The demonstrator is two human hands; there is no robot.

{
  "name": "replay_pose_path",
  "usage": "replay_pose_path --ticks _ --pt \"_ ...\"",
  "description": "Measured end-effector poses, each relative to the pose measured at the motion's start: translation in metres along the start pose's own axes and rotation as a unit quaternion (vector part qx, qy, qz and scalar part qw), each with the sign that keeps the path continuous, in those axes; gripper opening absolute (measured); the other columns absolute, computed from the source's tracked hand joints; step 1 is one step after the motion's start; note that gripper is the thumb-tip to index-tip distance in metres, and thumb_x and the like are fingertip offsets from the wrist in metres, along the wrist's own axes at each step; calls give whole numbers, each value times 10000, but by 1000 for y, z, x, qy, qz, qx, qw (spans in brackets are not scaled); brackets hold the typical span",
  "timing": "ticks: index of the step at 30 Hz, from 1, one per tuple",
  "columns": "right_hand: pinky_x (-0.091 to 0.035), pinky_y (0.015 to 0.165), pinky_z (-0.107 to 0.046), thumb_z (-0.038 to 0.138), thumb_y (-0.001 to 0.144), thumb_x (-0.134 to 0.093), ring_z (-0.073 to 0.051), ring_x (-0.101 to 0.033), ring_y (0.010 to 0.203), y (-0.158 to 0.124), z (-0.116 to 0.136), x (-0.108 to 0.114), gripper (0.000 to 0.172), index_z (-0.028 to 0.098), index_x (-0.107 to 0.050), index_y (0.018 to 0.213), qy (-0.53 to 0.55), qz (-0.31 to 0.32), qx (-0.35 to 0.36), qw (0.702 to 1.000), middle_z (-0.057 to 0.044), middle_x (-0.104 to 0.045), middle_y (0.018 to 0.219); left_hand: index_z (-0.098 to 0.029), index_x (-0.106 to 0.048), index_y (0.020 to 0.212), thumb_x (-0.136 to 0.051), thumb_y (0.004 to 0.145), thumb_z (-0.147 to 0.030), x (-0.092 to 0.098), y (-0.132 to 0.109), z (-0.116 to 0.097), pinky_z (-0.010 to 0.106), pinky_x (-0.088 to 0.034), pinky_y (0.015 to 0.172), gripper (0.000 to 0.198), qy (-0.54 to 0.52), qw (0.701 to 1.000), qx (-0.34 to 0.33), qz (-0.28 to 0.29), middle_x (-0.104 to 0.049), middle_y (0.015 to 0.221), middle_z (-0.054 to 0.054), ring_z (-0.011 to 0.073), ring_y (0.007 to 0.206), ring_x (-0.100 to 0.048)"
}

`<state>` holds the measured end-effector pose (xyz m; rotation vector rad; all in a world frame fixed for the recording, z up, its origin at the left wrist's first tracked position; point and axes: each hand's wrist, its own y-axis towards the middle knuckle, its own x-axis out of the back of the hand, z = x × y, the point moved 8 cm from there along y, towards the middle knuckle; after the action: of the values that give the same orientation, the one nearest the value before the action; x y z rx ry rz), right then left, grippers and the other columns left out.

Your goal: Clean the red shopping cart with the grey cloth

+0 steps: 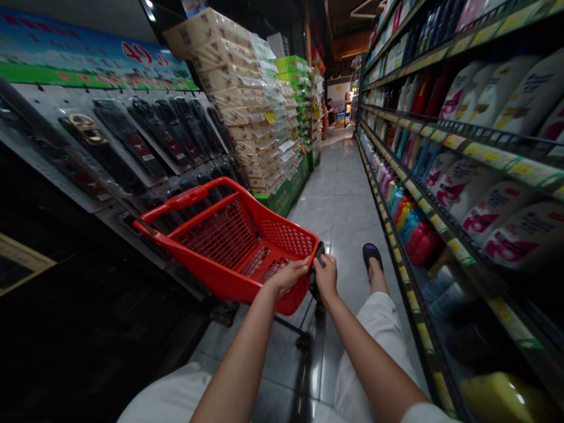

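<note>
A red plastic shopping cart point(229, 241) stands in a supermarket aisle just ahead of me, its basket holding nothing I can see. My left hand point(288, 275) is closed over the near rim of the red basket. My right hand point(325, 275) is wrapped round the cart's black handle point(318, 252) beside it. Below my arms show my white trousers, and my right foot in a dark sandal point(372, 256) is stepped forward on the grey tiled floor.
Shelves of detergent and shampoo bottles point(484, 200) line the right side. On the left hangs a rack of dark packaged goods point(145, 135), then tall stacks of tissue packs point(247, 100). The tiled aisle point(339, 188) runs ahead to a lit area.
</note>
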<state>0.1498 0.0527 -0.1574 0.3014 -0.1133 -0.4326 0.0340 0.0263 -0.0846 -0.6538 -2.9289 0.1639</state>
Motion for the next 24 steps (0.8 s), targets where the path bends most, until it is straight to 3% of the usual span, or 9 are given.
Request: replay_pose_path --ticks 2,4,9,12,17,20,22,24 --pt "-434 984 -361 402 826 -540 -225 -544 1081 -18 -4 3 319 187 -709 990 7 -6 -10 1000 -105 -596 1103 -173 -715 1140 -709 760 -437 1 0 -1 424 -276 1164 463 -7 1000 4 0 -660 1281 96 252 1297 -513" --pt "-429 993 -361 396 819 -543 -224 -542 1083 -17 -5 3 328 190 -714 1010 19 -1 -19 1000 -101 -590 1100 -185 -713 1149 -699 769 -411 0 -1 -4 419 -261 1173 442 -7 1000 10 1 -654 1295 86 247 1308 -503" --pt "-408 1009 -393 305 768 -499 -236 -536 1073 40 -8 3 324 163 -717 961 39 -22 -83 996 -99 -616 1076 -213 -688 1205 -638 811 -313 -3 -2 -6 419 -309 1148 409 2 999 39 3 -675 1265 54 232 1262 -545" --pt "-411 1008 -388 275 768 -484 -240 -542 1062 49 -5 -3 302 142 -716 907 34 -14 -99 994 -118 -615 1069 -205 -701 1181 -646 807 -316 -3 2 -6 426 -338 1125 394 -7 1000 30 -4 -713 1186 61 236 1218 -572" --pt "-405 1046 -372 284 816 -497 -226 -530 1134 -18 4 -3 317 195 -714 1028 25 -20 -55 998 -112 -574 1166 -142 -729 1068 -655 814 -322 5 12 9 388 -443 1006 321 -19 997 63 -45 -744 969 75 211 1009 -652" --pt "-413 1059 -376 297 825 -510 -224 -540 1181 -57 10 -1 320 220 -725 1049 30 24 -21 999 -106 -584 1219 -127 -731 1024 -645 819 -311 8 13 13 362 -481 930 289 -13 995 75 -61 -730 909 68 193 917 -658" --pt "-447 1027 -380 304 796 -549 -228 -572 1160 -64 8 3 323 214 -726 1050 74 56 -29 995 -99 -624 1207 -125 -728 1030 -640 817 -297 9 12 12 355 -480 926 288 -10 995 72 -61 -730 932 68 195 927 -654" --pt "-513 915 -379 318 755 -597 -234 -638 1033 -55 -4 12 333 194 -714 1040 150 56 -92 983 -84 -686 1097 -135 -718 1078 -635 816 -292 9 9 10 356 -480 931 317 -10 996 71 -56 -734 974 69 204 960 -654"
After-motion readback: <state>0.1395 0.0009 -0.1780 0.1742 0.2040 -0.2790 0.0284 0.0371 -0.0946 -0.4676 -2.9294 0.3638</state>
